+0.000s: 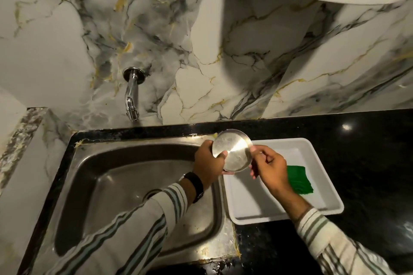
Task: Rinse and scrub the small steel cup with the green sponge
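You had the small steel cup [232, 150] pinched in your left hand [209, 164] over the sink [93, 176] edge, right hand [269, 168] loose beside it, green sponge [299, 179] unused in the tray [321, 163], so I'd have rinsed under the tap [131, 96] first.

Right hand [269, 168] overhangs sponge [299, 179]; basin [111, 174] open.

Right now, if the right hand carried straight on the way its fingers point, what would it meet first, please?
The right hand points up and left at the small steel cup, which the left hand holds. Its fingertips look to be already at the rim, though depth is unclear.
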Tool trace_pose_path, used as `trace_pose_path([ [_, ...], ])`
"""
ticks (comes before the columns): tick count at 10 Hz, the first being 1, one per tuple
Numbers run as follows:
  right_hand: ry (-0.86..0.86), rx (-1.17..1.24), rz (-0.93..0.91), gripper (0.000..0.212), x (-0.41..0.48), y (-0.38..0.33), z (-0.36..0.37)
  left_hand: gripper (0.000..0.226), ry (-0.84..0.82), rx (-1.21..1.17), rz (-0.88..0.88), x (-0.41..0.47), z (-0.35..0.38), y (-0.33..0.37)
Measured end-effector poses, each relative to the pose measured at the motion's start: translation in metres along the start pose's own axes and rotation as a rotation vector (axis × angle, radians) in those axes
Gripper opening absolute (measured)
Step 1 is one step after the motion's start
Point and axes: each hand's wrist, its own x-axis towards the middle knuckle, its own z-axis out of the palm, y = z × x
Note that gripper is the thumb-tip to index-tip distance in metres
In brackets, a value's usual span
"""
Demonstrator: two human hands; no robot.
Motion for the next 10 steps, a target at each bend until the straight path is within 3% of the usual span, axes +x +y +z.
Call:
trace_pose_path([
  [1, 0.076, -0.185, -0.078, 0.016, -0.002, 0.01, -0.005, 0.036, -0.055, -0.02, -0.114, -0.008, 0.028, -0.009],
  [2, 0.078, -0.381, -0.023, 0.035, -0.002, 0.026, -0.015, 0.033, -0.059, 0.061, -0.129, -0.011, 0.044, -0.018],
  [4, -0.059, -0.594, 0.198, 0.031, 0.003, 0.042, -0.027, 0.058, -0.04, 0.289, -0.091, -0.017, 0.047, -0.037],
  [5, -0.126, -0.679, 0.247, 0.031, 0.003, 0.038, -0.025, 0.04, -0.039, 0.391, -0.009, -0.016, 0.038, -0.043],
  [6, -0.149, -0.732, 0.269, 0.033, 0.001, 0.033, -0.024, 0.026, -0.017, 0.372, -0.008, -0.013, 0.029, -0.044],
  [8, -0.147, -0.738, 0.296, 0.032, -0.011, 0.024, -0.023, 0.024, 0.032, 0.332, -0.047, -0.012, 0.008, -0.048],
  [9, -0.175, -0.739, 0.321, 0.035, -0.017, 0.012, -0.022, 0.029, 0.018, 0.304, -0.076, -0.014, -0.007, -0.054],
  [10, -0.179, -0.811, 0.341, 0.049, -0.02, -0.013, -0.02, 0.053, 0.025, 0.323, -0.076, -0.014, -0.028, -0.047],
])
